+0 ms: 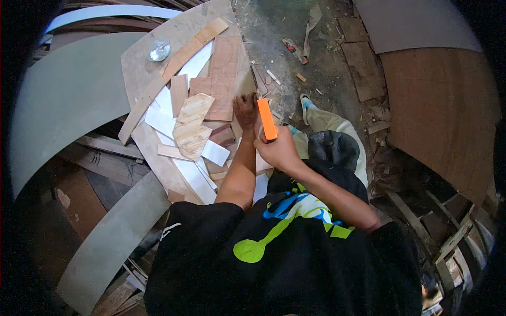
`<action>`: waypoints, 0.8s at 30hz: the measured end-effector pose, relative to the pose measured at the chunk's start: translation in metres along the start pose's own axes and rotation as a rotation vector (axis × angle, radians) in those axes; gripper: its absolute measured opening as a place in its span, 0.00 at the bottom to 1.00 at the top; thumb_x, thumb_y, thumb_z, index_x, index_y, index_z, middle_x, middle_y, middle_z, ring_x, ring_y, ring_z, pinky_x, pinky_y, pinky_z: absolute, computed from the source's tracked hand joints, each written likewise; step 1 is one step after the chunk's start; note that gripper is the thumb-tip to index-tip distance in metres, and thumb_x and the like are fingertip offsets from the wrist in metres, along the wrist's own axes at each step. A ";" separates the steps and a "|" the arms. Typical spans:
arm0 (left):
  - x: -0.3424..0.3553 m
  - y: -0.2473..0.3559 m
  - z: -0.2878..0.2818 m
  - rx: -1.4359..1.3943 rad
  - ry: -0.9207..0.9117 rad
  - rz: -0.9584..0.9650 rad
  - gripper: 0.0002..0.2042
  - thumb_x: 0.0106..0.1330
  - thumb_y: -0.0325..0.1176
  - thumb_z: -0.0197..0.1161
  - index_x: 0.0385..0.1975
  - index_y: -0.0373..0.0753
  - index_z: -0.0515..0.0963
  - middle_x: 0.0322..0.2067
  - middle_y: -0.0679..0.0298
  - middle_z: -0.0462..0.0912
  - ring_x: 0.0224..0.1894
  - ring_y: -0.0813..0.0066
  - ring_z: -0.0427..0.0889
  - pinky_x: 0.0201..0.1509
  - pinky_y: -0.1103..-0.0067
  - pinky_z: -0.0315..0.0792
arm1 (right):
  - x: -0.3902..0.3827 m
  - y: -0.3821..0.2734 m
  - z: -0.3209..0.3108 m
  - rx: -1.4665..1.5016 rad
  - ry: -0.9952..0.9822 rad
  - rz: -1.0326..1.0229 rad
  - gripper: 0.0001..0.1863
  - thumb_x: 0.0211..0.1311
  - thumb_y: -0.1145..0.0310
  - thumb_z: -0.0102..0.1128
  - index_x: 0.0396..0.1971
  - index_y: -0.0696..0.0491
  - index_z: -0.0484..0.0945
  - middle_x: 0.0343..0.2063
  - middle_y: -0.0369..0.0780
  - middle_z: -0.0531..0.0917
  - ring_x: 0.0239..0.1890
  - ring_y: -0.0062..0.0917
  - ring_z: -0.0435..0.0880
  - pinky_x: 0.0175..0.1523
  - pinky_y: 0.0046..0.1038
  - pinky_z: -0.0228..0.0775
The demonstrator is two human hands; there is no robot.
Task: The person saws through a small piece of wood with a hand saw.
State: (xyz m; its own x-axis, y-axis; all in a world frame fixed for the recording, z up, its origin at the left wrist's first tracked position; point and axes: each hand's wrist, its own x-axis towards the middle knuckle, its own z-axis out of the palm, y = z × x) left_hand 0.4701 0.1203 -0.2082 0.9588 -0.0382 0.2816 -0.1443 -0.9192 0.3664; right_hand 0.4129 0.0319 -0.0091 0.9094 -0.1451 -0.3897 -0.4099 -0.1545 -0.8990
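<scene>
My right hand [280,154] is wrapped round a long, flat orange tool [268,120], which points away from me. A narrow dark tip shows at its far end; its exact kind I cannot make out. Close beside it, my left hand [245,109] rests at the right edge of the worktable [138,63], fingers bent downward. What those fingers grip is hidden. Left of that hand lie a reddish-brown wood panel [223,73] and a pale pointed wooden piece [192,126]. A small white block [215,152] sits near my left forearm.
A long wooden strip [142,108] crosses the table beside white strips [196,179] and a clear round object [159,51]. Scraps and a red-marked tool [294,50] litter the floor. Large curved sheets [68,100] stand left, a brown board [440,113] right.
</scene>
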 end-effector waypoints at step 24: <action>-0.003 -0.002 -0.001 -0.006 -0.025 0.021 0.04 0.55 0.33 0.54 0.27 0.41 0.72 0.29 0.58 0.68 0.34 0.58 0.68 0.39 0.66 0.64 | 0.002 -0.014 -0.014 0.021 -0.028 0.066 0.12 0.39 0.76 0.56 0.10 0.53 0.61 0.09 0.30 0.63 0.12 0.15 0.62 0.18 0.21 0.56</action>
State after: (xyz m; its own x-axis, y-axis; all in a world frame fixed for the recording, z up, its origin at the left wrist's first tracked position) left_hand 0.4673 0.1223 -0.2086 0.9614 -0.0674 0.2669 -0.1658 -0.9157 0.3662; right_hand 0.4194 0.0199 0.0060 0.8823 -0.1273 -0.4532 -0.4675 -0.1252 -0.8751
